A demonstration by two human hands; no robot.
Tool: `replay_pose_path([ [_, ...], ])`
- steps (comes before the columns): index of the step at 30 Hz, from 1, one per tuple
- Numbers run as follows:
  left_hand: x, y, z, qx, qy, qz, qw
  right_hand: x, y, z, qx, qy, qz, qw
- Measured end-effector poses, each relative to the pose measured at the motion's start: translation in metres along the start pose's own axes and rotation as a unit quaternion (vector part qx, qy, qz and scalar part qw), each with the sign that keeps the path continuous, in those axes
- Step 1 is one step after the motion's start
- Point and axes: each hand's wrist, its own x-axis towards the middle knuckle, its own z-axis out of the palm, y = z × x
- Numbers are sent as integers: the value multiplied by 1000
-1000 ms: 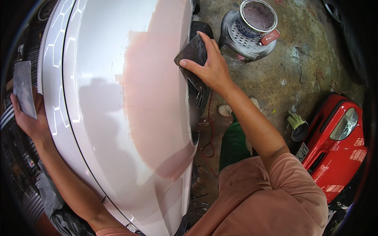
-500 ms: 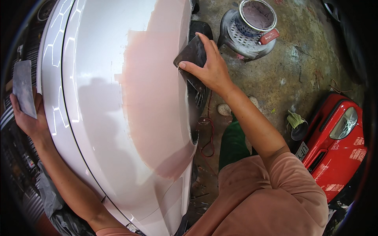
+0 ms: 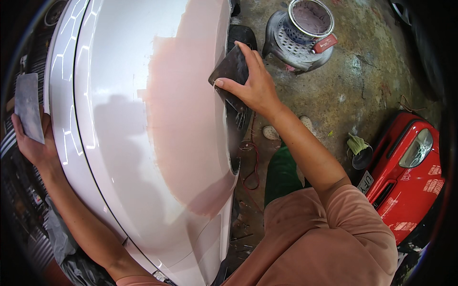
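A white car fender with a broad patch of pinkish filler fills the middle of the view. My right hand is closed on a dark, flat filler spreader, thumb on one face. The spreader's edge lies at the filler's right border, by the wheel arch; whether it touches the panel I cannot tell. Beyond the car's left side, my left hand grips a grey rectangular plate, held upright. Part of that hand's fingers is hidden behind the plate.
At the upper right a stool bears an open tin of pinkish paste and a red tube. A red car bumper with a headlight lies at the right, beside a small dark bowl. A red cord trails over the floor.
My right hand and its spreader have shifted slightly toward me along the filler's right edge. The left hand and its plate stay almost in place.
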Motion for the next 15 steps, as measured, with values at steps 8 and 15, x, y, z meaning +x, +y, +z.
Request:
replay_pose_path([
  [8,2,-2,-15,-47,-90,-3,995,-3,3,1,5,-3,-3,1000],
  [15,0,-6,44,97,205,30,974,-14,1,-5,49,-42,7,998],
])
